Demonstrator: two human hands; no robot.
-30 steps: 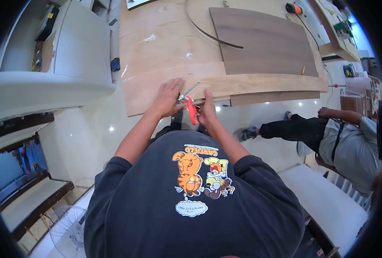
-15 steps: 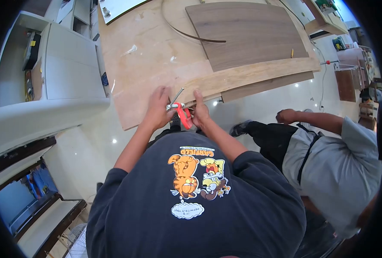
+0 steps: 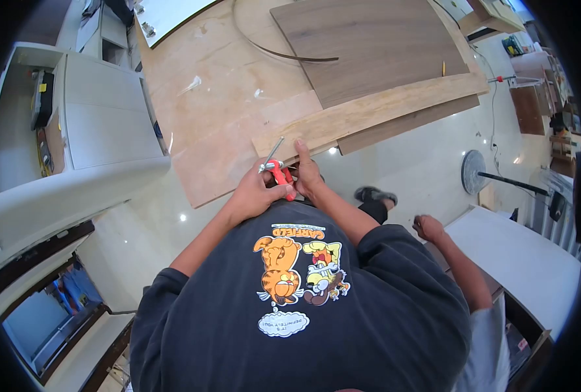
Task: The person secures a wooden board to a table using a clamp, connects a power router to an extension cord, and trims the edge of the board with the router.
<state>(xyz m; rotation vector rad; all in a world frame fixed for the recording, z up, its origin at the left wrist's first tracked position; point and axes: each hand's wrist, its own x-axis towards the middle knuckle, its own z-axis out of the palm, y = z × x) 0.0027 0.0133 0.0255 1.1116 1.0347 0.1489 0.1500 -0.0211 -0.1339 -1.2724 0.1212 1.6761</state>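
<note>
A red clamp [image 3: 281, 178] with a metal screw and crossbar handle is at the near edge of the worktable, by the left end of a pale wooden strip [image 3: 369, 114]. My left hand [image 3: 256, 193] is closed around the clamp, its thumb on the red frame. My right hand [image 3: 309, 175] grips the strip's near edge beside the clamp, thumb on top and fingers curled below, partly hidden. Under the strip lies a brown wood-grain panel [image 3: 369, 49], part of it jutting past the strip's near side.
A pencil [image 3: 443, 68] and a curved dark edging strip [image 3: 290, 56] lie on the panel. Another red clamp [image 3: 499, 79] is at the strip's far end. White cabinets [image 3: 101, 108] stand left. Another person's arm [image 3: 457, 261] is close on my right, near a standing fan [image 3: 473, 172].
My left hand has come off the table edge area and closed lower around the clamp. The other person has moved back, mostly behind my right shoulder.
</note>
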